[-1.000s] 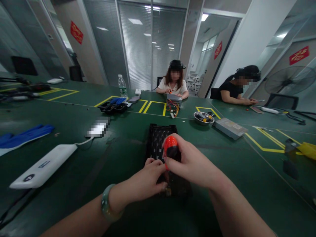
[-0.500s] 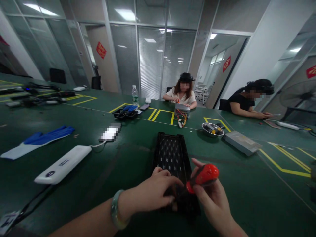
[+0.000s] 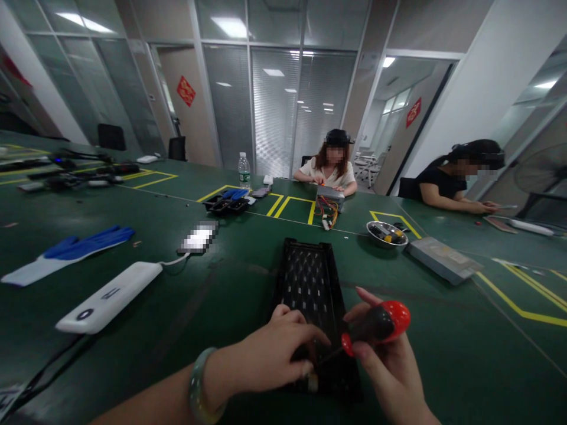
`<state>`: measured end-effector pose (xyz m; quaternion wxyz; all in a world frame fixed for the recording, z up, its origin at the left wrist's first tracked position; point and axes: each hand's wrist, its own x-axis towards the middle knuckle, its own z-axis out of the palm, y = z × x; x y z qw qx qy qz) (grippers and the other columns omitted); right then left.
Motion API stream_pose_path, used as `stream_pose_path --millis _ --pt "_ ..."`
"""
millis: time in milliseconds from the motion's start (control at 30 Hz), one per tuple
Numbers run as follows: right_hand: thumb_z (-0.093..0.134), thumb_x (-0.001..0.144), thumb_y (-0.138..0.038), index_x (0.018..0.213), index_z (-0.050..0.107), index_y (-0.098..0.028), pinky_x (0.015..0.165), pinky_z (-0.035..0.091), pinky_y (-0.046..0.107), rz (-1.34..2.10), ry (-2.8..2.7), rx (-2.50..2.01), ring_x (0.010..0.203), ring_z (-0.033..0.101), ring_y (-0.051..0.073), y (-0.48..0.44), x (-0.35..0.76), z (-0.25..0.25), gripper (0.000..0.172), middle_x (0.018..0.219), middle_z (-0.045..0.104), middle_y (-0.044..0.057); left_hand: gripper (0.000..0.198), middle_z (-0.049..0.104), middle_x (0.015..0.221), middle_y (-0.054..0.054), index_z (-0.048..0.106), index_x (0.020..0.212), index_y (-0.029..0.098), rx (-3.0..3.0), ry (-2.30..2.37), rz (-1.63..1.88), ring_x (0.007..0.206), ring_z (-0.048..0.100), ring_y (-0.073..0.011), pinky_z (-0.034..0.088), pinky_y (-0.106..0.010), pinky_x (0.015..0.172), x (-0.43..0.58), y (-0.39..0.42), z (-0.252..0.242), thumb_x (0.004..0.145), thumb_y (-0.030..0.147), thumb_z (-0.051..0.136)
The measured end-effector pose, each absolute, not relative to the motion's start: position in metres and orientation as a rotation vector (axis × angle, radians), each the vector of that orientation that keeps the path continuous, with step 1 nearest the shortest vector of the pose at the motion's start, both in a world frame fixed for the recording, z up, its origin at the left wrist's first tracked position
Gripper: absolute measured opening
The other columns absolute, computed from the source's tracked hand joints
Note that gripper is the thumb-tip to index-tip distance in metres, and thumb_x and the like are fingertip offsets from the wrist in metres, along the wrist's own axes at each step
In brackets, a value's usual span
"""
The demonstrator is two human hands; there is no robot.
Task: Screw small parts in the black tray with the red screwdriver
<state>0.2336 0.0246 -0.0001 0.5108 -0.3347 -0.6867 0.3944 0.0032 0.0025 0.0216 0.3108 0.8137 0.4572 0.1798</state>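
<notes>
A black perforated tray (image 3: 310, 280) lies lengthwise on the green table in front of me. My left hand (image 3: 270, 351), with a pale green bangle on its wrist, rests on the tray's near end, fingers curled and pinched on a small part I cannot make out. My right hand (image 3: 390, 366) grips a screwdriver with a red and black handle (image 3: 376, 324). The screwdriver lies tilted, its tip pointing down-left toward the fingers of my left hand.
A white power bank (image 3: 108, 297) with a cable lies at left, blue-and-white gloves (image 3: 66, 254) beyond it. A metal bowl (image 3: 383, 233) and a grey flat unit (image 3: 443, 260) sit at right. Two people work at the table's far side. Yellow tape marks the table.
The screwdriver has tipped from upright over the tray to a low slant, its handle swinging to the right. The view has lifted and shifted, showing more of the room.
</notes>
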Motion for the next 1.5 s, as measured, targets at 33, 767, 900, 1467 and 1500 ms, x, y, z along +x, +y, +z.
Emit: stream_pose_path --millis 33,767,900,1467,1500 --pt "0.07 0.091 -0.036 0.143 0.05 -0.036 0.079 0.057 0.035 0.955 -1.646 -0.809 0.087 0.064 0.021 0.026 0.233 0.0 0.056 0.103 0.064 0.005 0.046 0.069 0.109 0.001 0.065 0.123 0.034 2.149 1.204 0.475 0.109 0.055 -0.0244 0.034 -0.04 0.101 0.003 0.003 0.022 0.081 0.017 0.071" --pt "0.058 0.097 -0.029 0.123 0.067 -0.022 0.051 0.043 0.018 0.865 -1.04 -0.577 0.064 0.053 0.01 0.037 0.229 0.017 0.028 0.083 0.063 0.002 0.037 0.074 0.104 0.001 0.059 0.132 0.031 2.188 1.13 0.582 0.109 0.059 -0.0214 0.031 -0.042 0.102 -0.003 0.01 0.003 0.097 0.021 0.055" --pt "0.064 0.096 -0.029 0.117 0.067 -0.025 0.061 0.051 0.02 0.881 -1.084 -0.603 0.078 0.062 0.013 0.037 0.226 0.014 0.022 0.089 0.067 0.002 0.034 0.073 0.109 -0.002 0.056 0.134 0.029 1.947 1.356 0.901 0.11 0.06 -0.0237 0.036 -0.045 0.102 -0.013 0.017 0.0 0.1 0.031 0.051" --pt "0.067 0.095 -0.033 0.11 0.064 -0.026 0.085 0.054 0.036 1.196 -1.673 -0.78 0.093 0.067 0.02 0.019 0.209 -0.005 0.017 0.106 0.068 0.004 0.033 0.068 0.098 -0.002 0.055 0.128 0.021 1.465 1.337 1.34 0.099 0.064 -0.0194 0.045 -0.037 0.097 -0.015 0.024 0.004 0.097 0.029 0.055" --pt "0.068 0.094 -0.034 0.109 0.065 -0.025 0.085 0.054 0.036 1.191 -1.676 -0.788 0.093 0.066 0.019 0.02 0.209 -0.005 0.017 0.106 0.068 0.004 0.033 0.068 0.098 -0.002 0.055 0.128 0.022 1.468 1.344 1.332 0.099 0.064 -0.0194 0.046 -0.037 0.096 -0.016 0.024 0.004 0.097 0.03 0.055"
